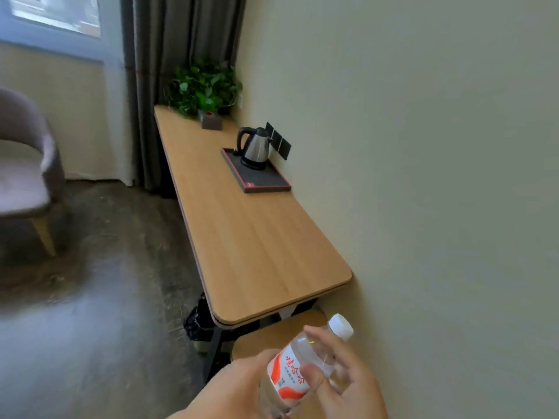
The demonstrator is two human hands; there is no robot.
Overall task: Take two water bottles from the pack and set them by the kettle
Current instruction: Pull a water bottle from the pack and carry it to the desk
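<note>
A clear water bottle with a red-and-white label and a white cap is tilted at the bottom of the view, cap pointing up and right. My left hand grips its lower body from the left. My right hand wraps its fingers over the shoulder and label. The steel kettle with a black handle stands on a dark tray far up the wooden table, against the wall. The pack is out of view. I see only one bottle.
A potted plant and a small grey box sit at the table's far end. A black bin is under the table, and a round wooden surface lies below its near end. An armchair stands at left.
</note>
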